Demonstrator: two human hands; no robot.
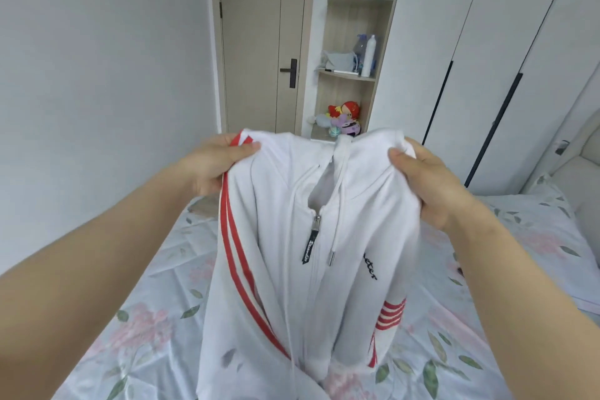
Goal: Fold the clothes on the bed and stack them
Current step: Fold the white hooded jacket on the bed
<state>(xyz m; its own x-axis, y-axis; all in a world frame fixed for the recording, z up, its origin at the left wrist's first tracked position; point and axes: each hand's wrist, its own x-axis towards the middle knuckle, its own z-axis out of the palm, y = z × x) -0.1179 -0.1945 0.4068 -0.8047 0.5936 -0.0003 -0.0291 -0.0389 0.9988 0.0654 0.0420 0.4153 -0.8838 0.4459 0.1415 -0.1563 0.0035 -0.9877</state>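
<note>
A white zip-up hooded jacket (282,269) with red stripes on its sleeves hangs in front of me, front side facing me, its lower part reaching down to the bed (136,318). My left hand (217,162) grips its left shoulder, thumb on top of the fabric. My right hand (428,182) grips the right shoulder the same way. The zipper is partly open at the neck, and two drawstrings dangle down the chest. The bed has a pale sheet printed with pink flowers and green leaves.
Past the bed's far end stand a closed beige door (259,42) and an open wooden shelf (354,42) with a blue box, bottles and plush toys. White wardrobe doors (487,58) line the right wall. A padded headboard (581,178) and a pillow lie at right.
</note>
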